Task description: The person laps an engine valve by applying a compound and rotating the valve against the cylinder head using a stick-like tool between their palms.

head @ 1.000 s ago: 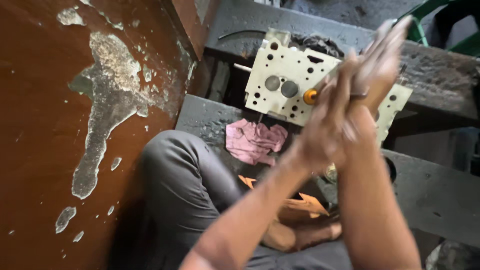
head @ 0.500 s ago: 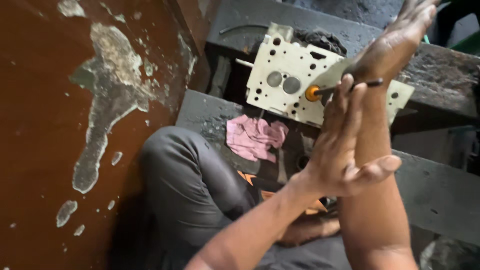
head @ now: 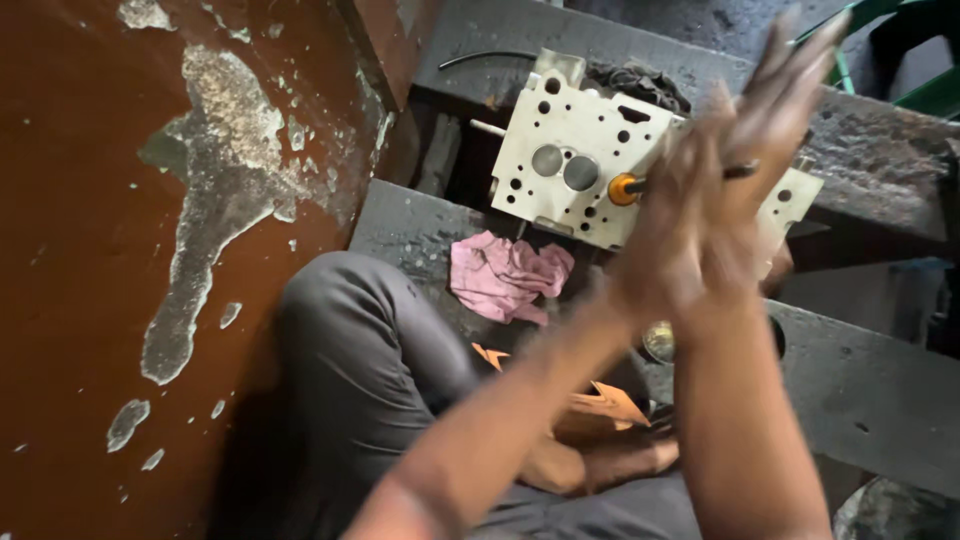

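At the bottom of my view, nearest me: my two forearms rise from six o'clock and meet above the middle of the picture.

Knee: my bent leg in grey trousers (head: 370, 380) sits at seven o'clock, against the brown wall.

Foot: my bare foot lies at six o'clock, under the crossing forearms, beside scraps of orange card (head: 605, 405).

Left hand (head: 665, 255): at about two o'clock from centre, flat and open, fingers straight, palm pressed against my other palm. It is blurred, so I cannot tell the finger detail.

Right hand (head: 770, 120): at one o'clock, also flat and open, fingertips pointing up and away, palm against the left one.

Tool: a thin dark rod (head: 740, 172) is pinched between my two palms; neither hand curls around it. It ends in an orange knob (head: 623, 188) at twelve o'clock, and that knob touches the face of the metal block.

Metal block (head: 575, 165): pale, flat-faced, full of round holes, with two larger round recesses side by side. It stands tilted at twelve o'clock, leaning on the dark greasy bench (head: 880, 370), just behind my hands.

Rag (head: 505, 275): pink and crumpled, at eleven o'clock, just below the block.

Wall (head: 120, 250): brown with patches of peeled paint, filling nine o'clock.

Farthest: a green frame (head: 935, 95) at the two o'clock corner.
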